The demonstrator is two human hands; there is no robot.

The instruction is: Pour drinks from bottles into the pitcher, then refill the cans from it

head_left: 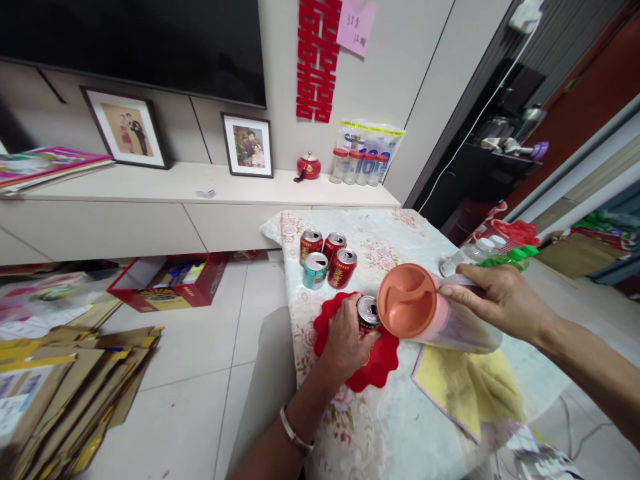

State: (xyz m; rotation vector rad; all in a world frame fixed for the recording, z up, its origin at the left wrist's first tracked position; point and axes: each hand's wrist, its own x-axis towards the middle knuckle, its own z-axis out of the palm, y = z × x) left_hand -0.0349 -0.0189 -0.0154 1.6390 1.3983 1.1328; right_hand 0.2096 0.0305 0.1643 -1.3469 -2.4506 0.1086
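My left hand (346, 337) wraps round an opened drink can (369, 312) that stands over a red scalloped mat (385, 363). My right hand (495, 297) grips the handle of a clear pitcher (463, 327) with an orange lid (407, 300). The pitcher is tipped to the left, its lid close beside the can's top. Whether liquid flows between them I cannot tell. Behind my left hand several opened cans stand together: red ones (343, 270) and a shorter green one (315, 272). A yellow cloth (465, 383) lies beneath the pitcher's side.
The table has a flowered cloth (380, 230). Bottles with white and green caps (473, 253) stand beyond my right hand. A white cabinet (240, 190) holds framed photos (249, 145) and red-lidded jars (355, 167). Flattened cardboard (90, 373) and a red box (170, 283) lie on the floor, left.
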